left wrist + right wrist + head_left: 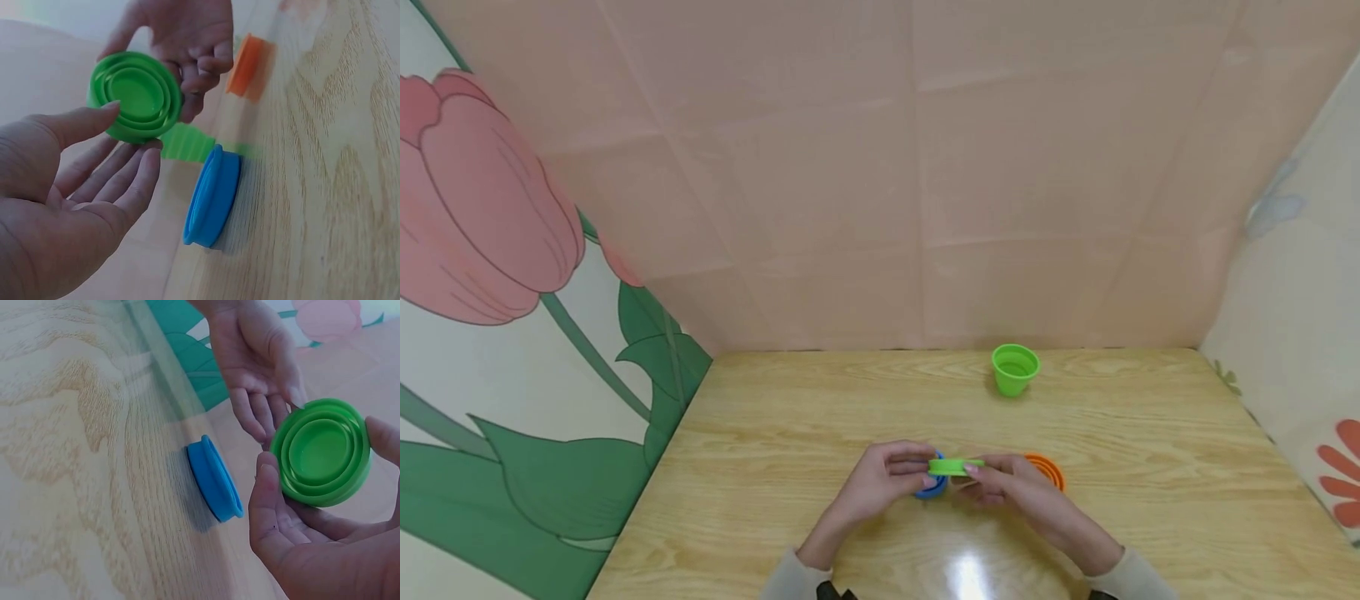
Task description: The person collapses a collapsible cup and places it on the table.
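A green collapsible cup point(955, 467), folded flat into nested rings, is held above the table between both hands. My left hand point(880, 479) pinches its left side, thumb on the rim and fingers underneath in the left wrist view. On the opposite side, my right hand point(1015, 487) grips the edge between thumb and fingers. The rings of the folded green cup point(320, 450) face the right wrist camera. A blue folded cup point(932, 490) lies on the table below, partly hidden by the left hand. Beyond the right hand lies an orange folded cup point(1048, 470), partly covered.
Toward the back of the wooden table point(820, 400) stands a second green cup point(1015, 371), expanded and upright. A pink sheet point(917, 183) hangs behind the table. Flower-patterned panels point(490, 208) border the left and right sides.
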`<state>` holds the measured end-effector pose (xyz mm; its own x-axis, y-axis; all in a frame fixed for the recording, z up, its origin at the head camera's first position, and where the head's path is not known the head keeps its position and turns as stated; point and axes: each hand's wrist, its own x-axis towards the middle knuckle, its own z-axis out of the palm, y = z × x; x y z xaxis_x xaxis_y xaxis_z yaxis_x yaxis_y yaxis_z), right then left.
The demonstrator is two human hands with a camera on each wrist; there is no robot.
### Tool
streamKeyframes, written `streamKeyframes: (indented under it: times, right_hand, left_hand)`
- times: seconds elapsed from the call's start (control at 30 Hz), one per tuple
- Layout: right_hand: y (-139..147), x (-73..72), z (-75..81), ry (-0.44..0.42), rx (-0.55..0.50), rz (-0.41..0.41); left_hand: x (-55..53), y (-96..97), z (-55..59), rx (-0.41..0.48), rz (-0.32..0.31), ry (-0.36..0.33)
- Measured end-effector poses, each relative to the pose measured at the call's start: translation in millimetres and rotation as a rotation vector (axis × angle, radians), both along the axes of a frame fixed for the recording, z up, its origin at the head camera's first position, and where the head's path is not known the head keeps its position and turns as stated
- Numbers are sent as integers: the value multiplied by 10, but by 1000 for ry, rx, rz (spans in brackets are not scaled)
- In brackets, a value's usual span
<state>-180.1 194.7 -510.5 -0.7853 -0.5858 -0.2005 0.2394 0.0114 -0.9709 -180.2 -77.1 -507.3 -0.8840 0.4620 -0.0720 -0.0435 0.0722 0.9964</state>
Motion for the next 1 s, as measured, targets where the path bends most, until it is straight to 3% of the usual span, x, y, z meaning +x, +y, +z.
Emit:
streamKeyframes:
  times: [0.33, 0.6, 0.83, 1.0]
  right_hand:
    - [-2, -4, 17, -30, -56, 57]
    - [-10, 4, 39, 12, 9, -33]
    - [-9, 12, 47, 89, 85, -151]
    - [-28, 19, 48, 80, 37, -201]
  left_hand:
    - [2, 29, 13, -84, 68, 64]
    - [4, 17, -1, -74, 136, 82]
    - [4, -12, 8, 31, 152, -47]
    - [8, -27, -12, 110, 144, -119]
